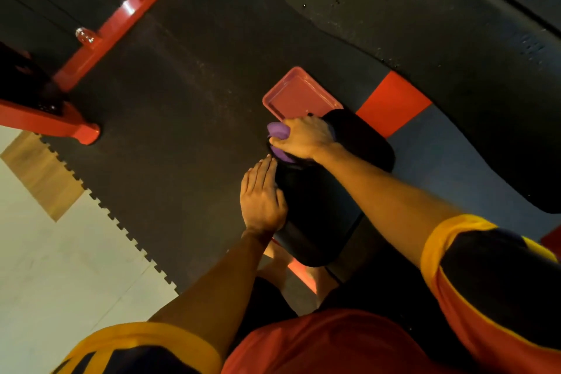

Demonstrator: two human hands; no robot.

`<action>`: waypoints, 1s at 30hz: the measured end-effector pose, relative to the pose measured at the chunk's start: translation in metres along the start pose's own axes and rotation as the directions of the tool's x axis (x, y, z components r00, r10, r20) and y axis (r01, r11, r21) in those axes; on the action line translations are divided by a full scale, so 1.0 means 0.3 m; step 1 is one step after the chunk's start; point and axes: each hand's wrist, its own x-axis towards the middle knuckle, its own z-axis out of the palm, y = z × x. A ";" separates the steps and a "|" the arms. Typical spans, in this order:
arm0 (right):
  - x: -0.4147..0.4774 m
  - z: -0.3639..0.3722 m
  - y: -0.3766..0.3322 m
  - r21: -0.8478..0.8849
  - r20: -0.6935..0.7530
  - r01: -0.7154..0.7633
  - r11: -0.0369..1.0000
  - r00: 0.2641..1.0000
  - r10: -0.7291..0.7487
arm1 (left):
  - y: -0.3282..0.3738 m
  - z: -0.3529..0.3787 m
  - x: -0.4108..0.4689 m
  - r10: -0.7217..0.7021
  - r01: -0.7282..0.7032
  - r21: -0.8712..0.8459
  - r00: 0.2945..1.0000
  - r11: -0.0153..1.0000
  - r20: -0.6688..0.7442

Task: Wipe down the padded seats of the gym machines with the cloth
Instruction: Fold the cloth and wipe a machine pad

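Observation:
A black padded seat (318,206) of a gym machine lies below me in the middle of the view. My right hand (303,136) grips a purple cloth (279,130) and presses it against the seat's far left edge. My left hand (261,194) rests flat on the seat's left side with straight fingers, a little nearer to me than the cloth. A second black pad (364,136) sits just behind my right hand.
A red tray (299,94) lies on the dark rubber floor just beyond the seat. A red machine frame (100,36) stands at the upper left. A pale floor area (60,267) with a toothed mat edge is at the lower left. Red and grey tiles (394,103) are to the right.

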 end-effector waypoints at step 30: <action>-0.432 0.253 0.005 0.386 -0.416 0.109 0.916 0.907 0.068 | -0.017 0.027 -0.002 0.035 -0.036 -0.011 0.996 0.999 -0.081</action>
